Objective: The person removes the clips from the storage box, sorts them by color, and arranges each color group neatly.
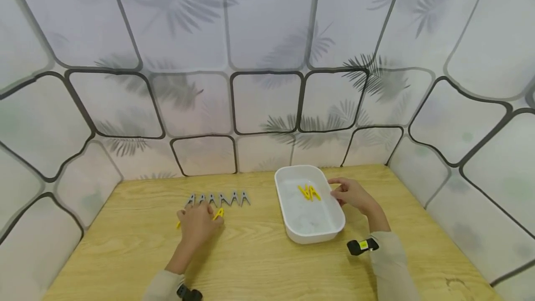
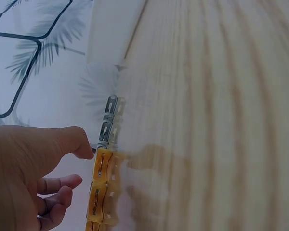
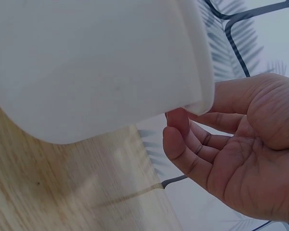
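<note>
My left hand (image 1: 197, 223) is over the table at a row of yellow clothespins (image 1: 219, 213), partly hidden beneath it. In the left wrist view its fingers are loosely bent and apart, with one fingertip right at a yellow clothespin (image 2: 102, 165). Just behind that hand stands a row of several grey clothespins (image 1: 223, 199). My right hand (image 1: 353, 194) grips the right side of a white plastic tub (image 1: 311, 232). Its fingers (image 3: 176, 144) curl under the tub's rim in the right wrist view. Inside the tub lie yellow clothespins (image 1: 312, 193).
The light wood table (image 1: 251, 264) carries everything. Patterned panels (image 1: 267, 106) with dark outlines and leaf prints close off the back and both sides. A black strap device (image 1: 362, 246) is on my right wrist, another (image 1: 189, 292) on my left.
</note>
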Demonstrator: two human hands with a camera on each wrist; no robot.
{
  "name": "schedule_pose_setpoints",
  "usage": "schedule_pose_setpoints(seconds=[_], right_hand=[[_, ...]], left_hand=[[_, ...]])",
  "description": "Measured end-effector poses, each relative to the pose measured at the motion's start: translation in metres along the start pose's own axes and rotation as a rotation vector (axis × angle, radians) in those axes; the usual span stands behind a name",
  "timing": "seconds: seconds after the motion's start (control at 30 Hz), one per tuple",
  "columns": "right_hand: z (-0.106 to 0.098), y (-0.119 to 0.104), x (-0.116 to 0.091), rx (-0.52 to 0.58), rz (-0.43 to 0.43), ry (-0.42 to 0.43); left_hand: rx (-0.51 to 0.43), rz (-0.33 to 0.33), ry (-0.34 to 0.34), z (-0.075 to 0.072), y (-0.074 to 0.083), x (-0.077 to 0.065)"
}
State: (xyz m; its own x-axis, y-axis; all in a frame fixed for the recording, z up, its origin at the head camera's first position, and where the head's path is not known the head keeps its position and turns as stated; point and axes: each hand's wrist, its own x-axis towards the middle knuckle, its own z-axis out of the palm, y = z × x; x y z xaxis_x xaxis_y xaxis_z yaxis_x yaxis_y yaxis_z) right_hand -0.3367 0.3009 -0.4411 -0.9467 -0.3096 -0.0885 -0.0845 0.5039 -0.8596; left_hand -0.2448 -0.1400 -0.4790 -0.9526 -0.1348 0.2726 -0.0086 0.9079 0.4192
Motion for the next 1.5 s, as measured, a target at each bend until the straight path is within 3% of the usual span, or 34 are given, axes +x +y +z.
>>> schedule_pose_setpoints(seconds=[0.27,0.4,0.53,0.73,0.93,1.07,1.27,1.5], right_hand=[[0.000,-0.001,-0.004,-0.002,0.002,0.015],[-0.001,-0.002,-0.004,0.017,-0.012,0.007],[-0.001,0.000,-0.003,0.028,-0.033,0.003],[-0.001,0.001,-0.002,0.043,-0.032,0.002],[-0.001,0.001,-0.003,0.042,-0.024,-0.006],[-0.001,0.002,-0.003,0.031,-0.014,-0.001],[-0.002,0.002,-0.002,0.036,-0.020,-0.006],[-0.002,0.003,-0.002,0.032,-0.031,0.000]], left_hand=[[-0.037,0.080,0.066,-0.001,0.008,0.004],[-0.041,0.107,0.054,-0.003,0.022,0.015],[-0.053,0.157,0.032,-0.002,0.049,0.031],[-0.093,0.262,0.001,0.010,0.108,0.052],[-0.080,0.341,-0.070,0.029,0.164,0.064],[-0.108,0.380,-0.122,0.048,0.187,0.071],[-0.111,0.420,-0.190,0.068,0.208,0.077],[-0.115,0.356,-0.332,0.085,0.220,0.079]])
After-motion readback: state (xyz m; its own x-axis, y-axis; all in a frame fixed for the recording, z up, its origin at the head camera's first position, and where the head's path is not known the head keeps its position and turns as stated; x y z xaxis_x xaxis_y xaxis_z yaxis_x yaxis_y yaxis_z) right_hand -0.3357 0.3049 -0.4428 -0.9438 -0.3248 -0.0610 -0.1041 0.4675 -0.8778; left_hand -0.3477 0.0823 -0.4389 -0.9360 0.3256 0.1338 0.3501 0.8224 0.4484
